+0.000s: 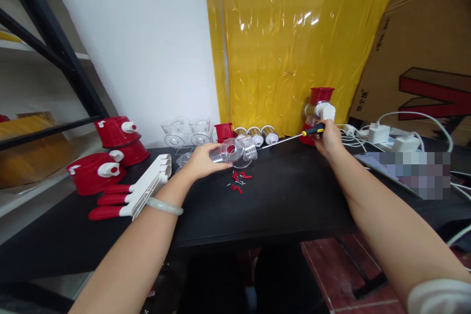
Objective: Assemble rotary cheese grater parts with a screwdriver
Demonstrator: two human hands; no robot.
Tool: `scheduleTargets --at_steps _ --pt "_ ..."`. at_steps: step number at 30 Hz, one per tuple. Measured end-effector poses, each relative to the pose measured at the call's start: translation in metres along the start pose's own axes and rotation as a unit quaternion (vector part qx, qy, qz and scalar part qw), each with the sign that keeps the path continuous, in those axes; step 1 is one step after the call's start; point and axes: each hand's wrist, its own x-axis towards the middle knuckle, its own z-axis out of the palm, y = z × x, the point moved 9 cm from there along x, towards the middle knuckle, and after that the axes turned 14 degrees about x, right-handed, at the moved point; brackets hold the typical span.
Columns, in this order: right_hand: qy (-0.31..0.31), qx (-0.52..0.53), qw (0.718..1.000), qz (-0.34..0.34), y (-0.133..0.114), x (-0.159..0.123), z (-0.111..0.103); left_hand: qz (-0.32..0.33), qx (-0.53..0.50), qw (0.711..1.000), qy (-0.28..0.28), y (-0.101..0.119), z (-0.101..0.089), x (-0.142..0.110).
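My left hand [205,159] is closed around a clear plastic housing [235,151], held just above the black table. A screwdriver [312,130] with a black and yellow handle is gripped in my right hand [328,138]. Its long thin shaft slants left and down, the tip close to the housing's round end; whether they touch I cannot tell. Under the housing lie small red plastic pieces [236,188] and several tiny screws [240,182]. Behind it stand a red square part [223,132] and several grater drums [270,134].
More clear housings [187,132] stand at the back. Red bases [95,172] and white crank handles [143,184] with red grips lie left. An assembled red and white grater [321,95] stands behind my right hand. White chargers [379,133], cables and a tablet-like device [393,171] occupy the right.
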Motion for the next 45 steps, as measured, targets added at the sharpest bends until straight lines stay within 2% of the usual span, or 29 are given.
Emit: scheduleTargets --at_steps 8,16,25,31,34,38,45 --pt "0.017 0.000 1.000 0.003 0.000 -0.007 0.003 -0.009 -0.022 1.000 -0.006 -0.004 0.005 0.000" --pt "0.027 0.001 1.000 -0.014 0.001 -0.001 -0.002 -0.018 -0.036 0.999 -0.016 -0.010 0.009 0.000" --pt "-0.004 -0.021 0.999 -0.029 0.000 -0.010 0.010 -0.026 -0.047 0.998 -0.034 -0.007 0.010 0.000" --pt "-0.018 -0.012 0.999 -0.038 -0.003 -0.012 0.016 -0.007 -0.025 1.000 -0.016 -0.007 0.010 0.000" --pt "-0.012 -0.049 0.997 -0.054 -0.004 -0.008 0.012 0.003 -0.024 1.000 -0.008 -0.006 0.009 0.000" --pt "-0.011 -0.151 0.985 -0.089 -0.011 -0.008 0.006 0.015 -0.026 1.000 -0.004 -0.003 0.009 -0.001" --pt "-0.029 -0.269 0.953 -0.135 -0.029 -0.016 0.012 0.014 0.023 0.999 0.020 -0.001 0.002 -0.001"
